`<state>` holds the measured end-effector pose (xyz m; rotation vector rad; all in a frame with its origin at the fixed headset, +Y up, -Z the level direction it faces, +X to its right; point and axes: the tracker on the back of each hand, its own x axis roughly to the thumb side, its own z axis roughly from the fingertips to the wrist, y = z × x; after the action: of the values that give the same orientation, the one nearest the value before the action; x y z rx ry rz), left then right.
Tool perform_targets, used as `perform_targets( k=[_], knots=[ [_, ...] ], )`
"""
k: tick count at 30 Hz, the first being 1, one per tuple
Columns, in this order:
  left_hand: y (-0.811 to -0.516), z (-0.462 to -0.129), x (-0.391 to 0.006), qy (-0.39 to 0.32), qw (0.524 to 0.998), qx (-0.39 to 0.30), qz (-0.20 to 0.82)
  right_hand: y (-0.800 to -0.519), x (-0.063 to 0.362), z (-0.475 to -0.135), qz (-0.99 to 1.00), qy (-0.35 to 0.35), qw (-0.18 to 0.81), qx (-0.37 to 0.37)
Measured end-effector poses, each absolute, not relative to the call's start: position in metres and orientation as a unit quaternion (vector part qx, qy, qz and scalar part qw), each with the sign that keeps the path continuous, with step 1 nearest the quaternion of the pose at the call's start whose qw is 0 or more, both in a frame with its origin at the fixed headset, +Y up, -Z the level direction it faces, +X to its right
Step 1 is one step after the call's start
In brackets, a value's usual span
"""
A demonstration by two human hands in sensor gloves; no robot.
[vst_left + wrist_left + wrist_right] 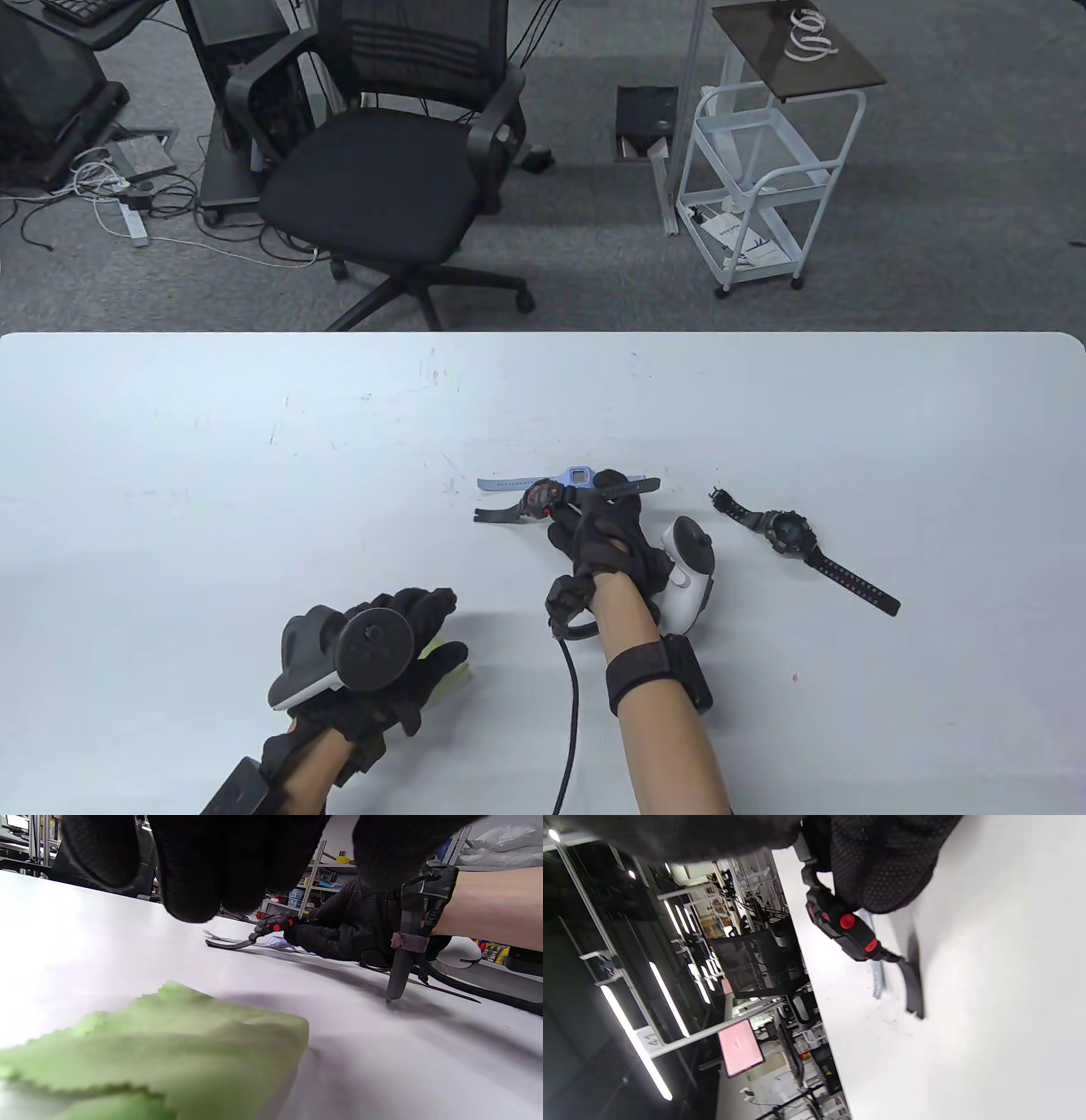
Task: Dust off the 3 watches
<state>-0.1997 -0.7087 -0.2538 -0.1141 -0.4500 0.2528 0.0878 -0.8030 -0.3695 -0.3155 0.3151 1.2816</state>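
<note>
Here the right hand [604, 543] pinches the black watch with red buttons [540, 499] by its case and strap, holding it tilted with one strap end touching the white worktop [212, 475], just in front of the light blue watch [577, 477] that lies flat. The left hand [373, 671] rests over the green cloth [169, 1052] at the near left of the worktop, fingers apparently relaxed rather than gripping it, though the glove hides the contact. The third watch, a dark one [789, 535], lies flat well to the right, apart from both hands.
</note>
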Motion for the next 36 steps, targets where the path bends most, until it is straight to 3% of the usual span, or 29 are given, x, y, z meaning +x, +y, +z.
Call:
perform_targets(
  k=[6, 23, 29, 36],
  knots=[
    [-0.709, -0.254, -0.2, -0.221, 0.965, -0.056, 0.126, -0.796, 0.101, -0.371, 0.685, 0.134, 0.7, -0.149],
    [-0.709, -0.255, -0.2, -0.219, 0.966, -0.06, 0.124, -0.774, 0.153, -0.366, 0.734, 0.134, 0.653, -0.134],
    [-0.709, -0.255, -0.201, -0.219, 0.966, -0.057, 0.127, -0.765, 0.168, -0.349, 0.735, 0.109, 0.661, -0.107],
    [-0.707, -0.254, -0.204, -0.212, 0.967, -0.048, 0.132, -0.747, 0.186, -0.321, 0.73, 0.086, 0.677, -0.027]
  ],
)
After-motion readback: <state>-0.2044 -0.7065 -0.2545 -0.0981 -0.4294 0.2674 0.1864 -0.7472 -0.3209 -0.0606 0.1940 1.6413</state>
